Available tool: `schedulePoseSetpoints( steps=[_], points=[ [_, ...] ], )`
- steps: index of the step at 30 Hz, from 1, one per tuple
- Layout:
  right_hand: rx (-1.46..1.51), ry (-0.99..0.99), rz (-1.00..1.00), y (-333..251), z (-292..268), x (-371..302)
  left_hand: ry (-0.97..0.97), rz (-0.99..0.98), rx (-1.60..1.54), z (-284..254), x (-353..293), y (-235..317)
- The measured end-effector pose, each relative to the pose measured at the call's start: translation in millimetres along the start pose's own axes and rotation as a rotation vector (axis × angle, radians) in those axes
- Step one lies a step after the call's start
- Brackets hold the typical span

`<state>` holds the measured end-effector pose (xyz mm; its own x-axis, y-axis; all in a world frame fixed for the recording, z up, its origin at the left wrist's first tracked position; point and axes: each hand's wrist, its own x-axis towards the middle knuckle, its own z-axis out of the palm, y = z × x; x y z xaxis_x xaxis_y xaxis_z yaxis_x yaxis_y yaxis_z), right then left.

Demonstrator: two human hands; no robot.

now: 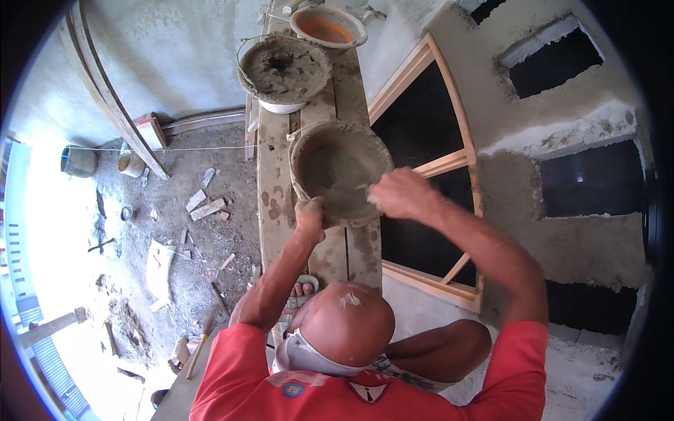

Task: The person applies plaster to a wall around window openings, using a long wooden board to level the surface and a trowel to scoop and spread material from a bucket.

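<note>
A round bucket point(303, 140) stands on the plank platform in front of me, its inner wall smeared with grey. Wet grey slurry point(342, 175) covers its bottom. My left hand point(309, 219) is closed on the bucket's near-left rim. Over the right side of the same bucket, my right hand point(403, 194) is closed with its fingers curled inward. What those fingers hold, if anything, is too small and blurred to make out.
Beyond it stand a bucket heaped with grey mortar point(284, 74) and an orange-lined bucket point(326, 29). Planks point(272, 200) form the narrow raised platform. A wooden window frame point(466, 210) borders its right. Rubble point(208, 210) and a brush point(201, 342) lie lower left.
</note>
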<state>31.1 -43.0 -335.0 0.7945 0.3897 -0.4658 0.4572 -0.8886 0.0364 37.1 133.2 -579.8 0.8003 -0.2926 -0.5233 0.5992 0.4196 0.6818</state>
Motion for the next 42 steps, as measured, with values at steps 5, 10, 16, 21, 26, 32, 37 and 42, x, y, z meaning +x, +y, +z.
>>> schedulePoseSetpoints(
  steps=[5, 10, 16, 21, 26, 32, 37, 42],
  points=[
    [-0.032, 0.297, 0.284, 53, 11, 5, 0.095, -0.100, -0.164, 37, -7, 16],
    [0.137, 0.139, 0.181, 38, 46, 19, 0.121, -0.114, -0.067, 57, -14, 37],
    [0.504, -0.077, 0.209, 17, -7, -24, 0.155, -0.033, 0.050, 75, -59, 76],
    [0.480, 0.167, 0.363, 46, -112, -121, 0.070, -0.133, 0.167, 113, -142, 138],
    [0.352, 0.206, 0.264, 10, -151, -207, -0.137, 0.049, 0.408, 172, -234, 191],
    [0.545, 0.130, 0.192, -31, -286, -353, -0.196, 0.162, 0.582, 268, -353, 261],
    [0.577, 0.277, 0.461, 2, -394, -461, -0.214, 0.029, 0.732, 324, -431, 321],
    [0.410, 0.209, 0.533, -7, -366, -515, -0.361, -0.280, 0.648, 399, -477, 360]
  ],
)
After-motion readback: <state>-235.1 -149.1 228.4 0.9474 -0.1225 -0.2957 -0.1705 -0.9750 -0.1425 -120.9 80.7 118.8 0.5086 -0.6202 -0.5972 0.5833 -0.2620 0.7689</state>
